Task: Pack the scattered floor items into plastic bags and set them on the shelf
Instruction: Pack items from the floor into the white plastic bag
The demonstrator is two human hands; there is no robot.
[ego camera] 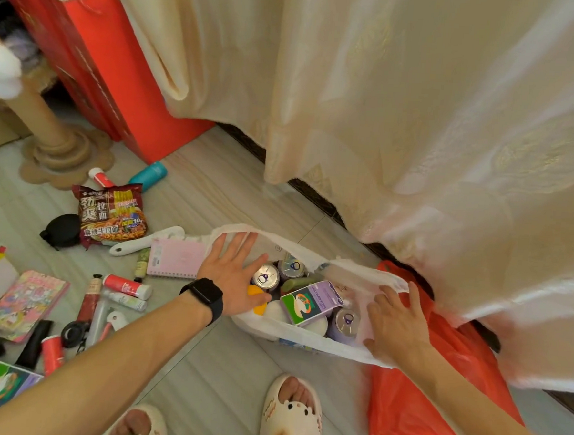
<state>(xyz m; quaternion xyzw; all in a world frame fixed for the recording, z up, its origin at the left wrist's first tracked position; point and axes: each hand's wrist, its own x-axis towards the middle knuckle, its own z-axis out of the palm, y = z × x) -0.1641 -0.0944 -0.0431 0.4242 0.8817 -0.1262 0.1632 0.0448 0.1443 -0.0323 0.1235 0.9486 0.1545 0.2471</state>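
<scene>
A white plastic bag (308, 339) lies open on the floor, holding several cans (266, 276), a small purple box (310, 301) and a yellow item (256, 291). My left hand (233, 274), a black watch on its wrist, has its fingers spread inside the bag's left side beside a can. My right hand (398, 321) rests with straight fingers on the bag's right rim, holding it apart. Scattered on the floor to the left lie a noodle packet (111, 215), a pink notebook (175, 259), red tubes (127, 285) and a teal bottle (148, 175).
An orange plastic bag (418, 403) lies flat under and right of the white one. Cream curtains (419, 124) hang close behind. Red gift bags (96, 64) and a beige pedestal (52, 129) stand at the back left. My slippered feet (290, 416) are near the bottom edge.
</scene>
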